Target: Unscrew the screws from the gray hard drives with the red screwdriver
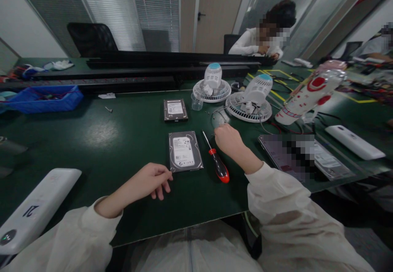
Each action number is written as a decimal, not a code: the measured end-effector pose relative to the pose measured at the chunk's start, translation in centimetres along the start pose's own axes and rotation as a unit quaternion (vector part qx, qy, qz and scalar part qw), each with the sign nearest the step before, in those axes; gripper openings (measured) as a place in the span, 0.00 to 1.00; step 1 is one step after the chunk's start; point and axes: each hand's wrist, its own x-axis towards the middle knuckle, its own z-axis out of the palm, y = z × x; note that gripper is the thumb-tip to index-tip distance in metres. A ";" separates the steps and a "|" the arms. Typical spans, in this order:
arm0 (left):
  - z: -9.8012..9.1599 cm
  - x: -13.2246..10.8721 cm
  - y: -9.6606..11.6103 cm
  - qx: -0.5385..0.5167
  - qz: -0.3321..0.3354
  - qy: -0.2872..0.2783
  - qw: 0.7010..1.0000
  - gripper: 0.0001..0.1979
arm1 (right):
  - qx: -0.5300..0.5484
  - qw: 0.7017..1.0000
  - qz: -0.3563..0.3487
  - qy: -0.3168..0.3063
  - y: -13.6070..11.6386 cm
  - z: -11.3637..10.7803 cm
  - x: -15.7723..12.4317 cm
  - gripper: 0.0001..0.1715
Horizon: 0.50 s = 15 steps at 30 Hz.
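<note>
A hard drive [185, 151] lies label up on the green table in front of me. My left hand [150, 180] rests on the table just left of its near corner, fingers loosely curled down, holding nothing. A red and black screwdriver [216, 160] lies to the right of the drive. My right hand [227, 139] is past the screwdriver, fingers closed toward a small clear round dish [220, 118]; what they hold is hidden. A second hard drive [175, 109] lies farther back.
Two small white fans [212, 84] [251, 100] lie behind the drives beside a clear cup [196, 101]. A red and white device [308, 96], white boxes [354, 142] [33, 208], a blue bin [43, 98] and a black rail [138, 73] surround the area. Another person [264, 34] sits opposite.
</note>
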 end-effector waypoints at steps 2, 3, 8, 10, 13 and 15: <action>0.0 0.1 -0.1 0.001 -0.001 0.001 1.000 0.20 | -0.003 1.000 -0.004 -0.002 0.1 0.0 -0.1 0.21; 0.0 0.1 0.0 0.002 -0.002 0.001 1.000 0.20 | -0.005 1.000 -0.005 -0.003 0.2 0.0 -0.2 0.21; 0.1 -0.2 0.4 0.004 -0.009 0.007 1.000 0.18 | -0.014 1.000 -0.008 0.000 0.3 0.3 -0.3 0.21; 0.2 -0.2 0.6 0.003 -0.010 0.010 1.000 0.18 | -0.017 1.000 -0.009 0.005 0.3 0.5 -0.2 0.21; 0.2 -0.2 0.6 0.001 -0.005 0.012 1.000 0.18 | -0.020 1.000 -0.009 0.014 0.3 0.8 -0.1 0.21; 0.2 -0.2 0.5 0.002 0.000 0.010 1.000 0.17 | -0.021 1.000 -0.007 0.020 0.3 0.9 -0.1 0.22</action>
